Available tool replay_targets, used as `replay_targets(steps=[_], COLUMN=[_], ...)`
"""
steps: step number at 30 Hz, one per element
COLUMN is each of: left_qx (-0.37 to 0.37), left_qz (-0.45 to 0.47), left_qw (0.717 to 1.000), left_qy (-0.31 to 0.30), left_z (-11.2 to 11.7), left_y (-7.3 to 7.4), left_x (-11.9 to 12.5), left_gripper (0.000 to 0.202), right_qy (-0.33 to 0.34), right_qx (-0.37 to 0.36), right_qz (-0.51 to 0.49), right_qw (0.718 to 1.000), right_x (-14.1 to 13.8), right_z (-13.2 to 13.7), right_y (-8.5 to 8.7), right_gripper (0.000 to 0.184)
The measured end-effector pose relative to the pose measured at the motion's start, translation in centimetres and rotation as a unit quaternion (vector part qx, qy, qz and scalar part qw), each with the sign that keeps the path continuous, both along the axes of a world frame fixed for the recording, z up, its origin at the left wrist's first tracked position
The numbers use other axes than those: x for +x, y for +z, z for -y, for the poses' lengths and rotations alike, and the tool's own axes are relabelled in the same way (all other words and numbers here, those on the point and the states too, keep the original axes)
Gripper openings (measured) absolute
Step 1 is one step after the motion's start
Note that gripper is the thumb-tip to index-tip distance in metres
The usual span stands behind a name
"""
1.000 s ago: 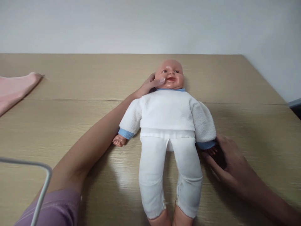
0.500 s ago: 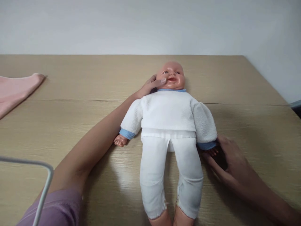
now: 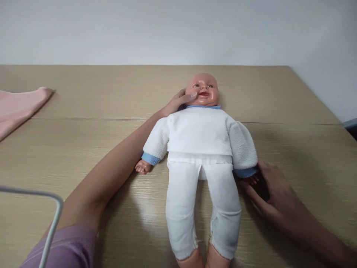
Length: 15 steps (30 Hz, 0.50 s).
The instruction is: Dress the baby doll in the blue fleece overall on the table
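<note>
A baby doll (image 3: 199, 132) lies face up on the wooden table, dressed in a white fleece top with blue collar and cuffs and white trousers. My left hand (image 3: 178, 102) cradles its head, the thumb against the cheek and the other fingers mostly hidden behind it. At the doll's cuff on the right side, my right hand (image 3: 275, 190) curves around the small doll hand (image 3: 253, 179). Its fingertips go out of sight beneath the sleeve. The lower ends of the doll's legs run out of the frame.
Pink cloth (image 3: 21, 108) lies on the table (image 3: 83, 137) at the far left. A bent white rod or cable (image 3: 52, 219) stands out at the lower left. Behind the table's back edge rises a pale wall (image 3: 167, 33). A dark object (image 3: 351, 128) shows at the right edge.
</note>
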<state>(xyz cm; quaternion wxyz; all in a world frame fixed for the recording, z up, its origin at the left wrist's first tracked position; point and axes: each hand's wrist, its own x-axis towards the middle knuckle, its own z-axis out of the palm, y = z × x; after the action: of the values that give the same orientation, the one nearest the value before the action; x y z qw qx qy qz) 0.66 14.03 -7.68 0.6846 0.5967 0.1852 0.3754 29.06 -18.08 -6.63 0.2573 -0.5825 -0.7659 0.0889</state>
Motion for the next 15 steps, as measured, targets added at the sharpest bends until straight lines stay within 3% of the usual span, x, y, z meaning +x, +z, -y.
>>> replay_targets(steps=[12, 15], left_qx=[0.015, 0.007], left_qz=[-0.027, 0.003], left_qw=[0.999, 0.999], left_qy=[0.027, 0.034], left_z=[-0.5, -0.6], left_y=[-0.6, -1.2], left_x=[-1.0, -0.7], left_gripper=[0.088, 0.089], right_qy=[-0.045, -0.068], right_qx=[-0.035, -0.026], right_qz=[-0.002, 0.006], right_qw=[0.998, 0.997], right_x=[-0.4, -0.5], right_z=[0.3, 0.2], right_y=[0.0, -0.4], right_gripper=[0.041, 0.056])
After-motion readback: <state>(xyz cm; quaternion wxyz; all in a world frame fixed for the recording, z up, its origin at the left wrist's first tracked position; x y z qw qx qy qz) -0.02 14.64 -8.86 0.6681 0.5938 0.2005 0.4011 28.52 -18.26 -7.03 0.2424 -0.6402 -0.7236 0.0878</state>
